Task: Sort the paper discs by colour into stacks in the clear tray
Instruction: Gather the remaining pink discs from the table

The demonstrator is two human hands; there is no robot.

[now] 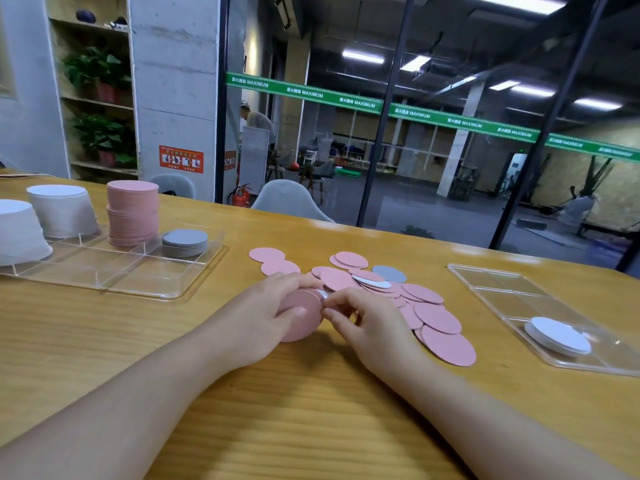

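My left hand (266, 313) grips a small stack of pink discs (304, 323) just above the wooden table. My right hand (363, 323) pinches the stack's right edge with curled fingers. Loose discs (436, 317), mostly pink with one grey (389, 273) and a white one (372, 282), lie spread to the right of my hands. The clear tray (145, 282) at the left holds a tall pink stack (132, 213), a low grey stack (185, 242) and two tall white stacks (64, 209).
A second clear tray (502, 289) at the right holds a short white stack (557, 336). The table's far edge runs behind the discs, with grey chairs (287, 199) beyond it. A glass wall stands behind.
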